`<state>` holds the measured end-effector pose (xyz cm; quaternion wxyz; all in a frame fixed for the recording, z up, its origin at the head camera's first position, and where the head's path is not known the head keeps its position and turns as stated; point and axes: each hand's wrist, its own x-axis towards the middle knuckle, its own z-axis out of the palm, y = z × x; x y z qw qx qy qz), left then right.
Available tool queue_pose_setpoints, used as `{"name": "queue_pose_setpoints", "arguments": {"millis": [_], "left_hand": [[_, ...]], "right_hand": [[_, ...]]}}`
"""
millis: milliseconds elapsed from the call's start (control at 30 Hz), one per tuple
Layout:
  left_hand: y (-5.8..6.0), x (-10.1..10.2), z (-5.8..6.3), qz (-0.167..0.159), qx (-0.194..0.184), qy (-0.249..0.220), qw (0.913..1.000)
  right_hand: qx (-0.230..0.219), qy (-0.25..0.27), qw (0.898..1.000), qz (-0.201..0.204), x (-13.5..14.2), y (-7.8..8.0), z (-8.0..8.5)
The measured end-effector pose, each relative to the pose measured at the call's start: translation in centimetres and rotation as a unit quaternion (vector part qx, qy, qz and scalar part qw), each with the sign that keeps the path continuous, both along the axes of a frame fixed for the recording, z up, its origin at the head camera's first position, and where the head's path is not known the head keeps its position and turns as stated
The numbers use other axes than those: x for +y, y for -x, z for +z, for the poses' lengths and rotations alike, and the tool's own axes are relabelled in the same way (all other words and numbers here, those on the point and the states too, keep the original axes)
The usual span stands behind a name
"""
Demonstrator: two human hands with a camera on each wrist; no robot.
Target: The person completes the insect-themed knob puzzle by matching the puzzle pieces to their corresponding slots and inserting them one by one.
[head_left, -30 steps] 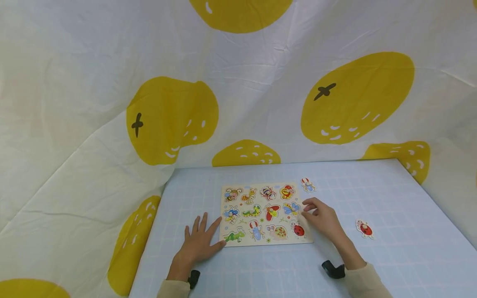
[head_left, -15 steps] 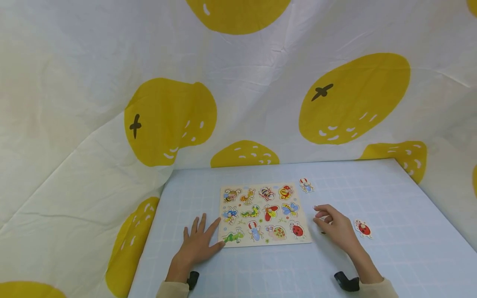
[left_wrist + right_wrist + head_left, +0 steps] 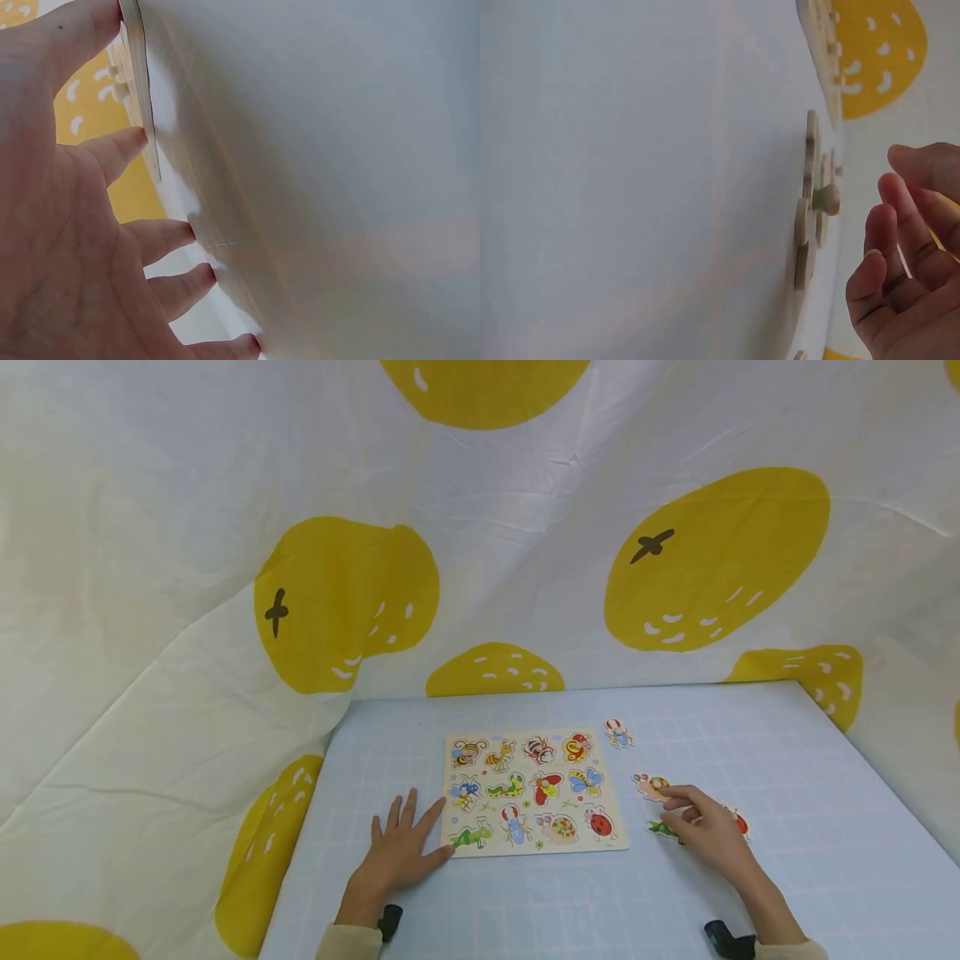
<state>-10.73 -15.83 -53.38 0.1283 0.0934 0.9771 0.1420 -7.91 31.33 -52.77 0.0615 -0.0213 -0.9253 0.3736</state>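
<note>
A wooden peg puzzle board (image 3: 534, 852) printed with insects lies on the table. My left hand (image 3: 401, 852) lies spread beside its left edge, with thumb and index finger (image 3: 120, 150) touching that edge. To the right of the board my right hand (image 3: 708, 831) hovers over loose pieces, its fingers loosely bent and nothing seen between them. Its fingertips are close to the snail piece (image 3: 649, 787). The grasshopper piece (image 3: 663, 829) is partly under the hand, its green knob (image 3: 826, 199) apart from the fingers. The ladybug piece (image 3: 741, 822) is mostly covered by the hand.
A beetle piece (image 3: 618, 733) lies off the board's upper right corner. The table has a pale blue grid cloth (image 3: 525, 910). Behind and to the left hangs a white curtain (image 3: 517, 568) with yellow fruit prints.
My right hand has moved right, away from the board's right edge, and the snail and grasshopper pieces now show beside it. The ladybug piece has become mostly hidden. My left hand stays put.
</note>
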Motion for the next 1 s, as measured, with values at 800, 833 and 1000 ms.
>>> {"name": "queue_pose_setpoints", "arguments": {"millis": [800, 833, 1000], "left_hand": [[0.1, 0.0, 0.3, -0.004, 0.000, -0.006, 1.0000], [0.1, 0.0, 0.3, -0.004, 0.000, -0.006, 1.0000], [0.1, 0.0, 0.2, -0.001, -0.004, 0.001, 1.0000]], "right_hand": [[-0.077, 0.003, 0.997, 0.012, 1.5, 0.0, -1.4], [-0.080, 0.003, 0.997, 0.011, 1.5, 0.0, -1.4], [-0.085, 0.000, 0.996, 0.016, 1.5, 0.1, -1.5]]}}
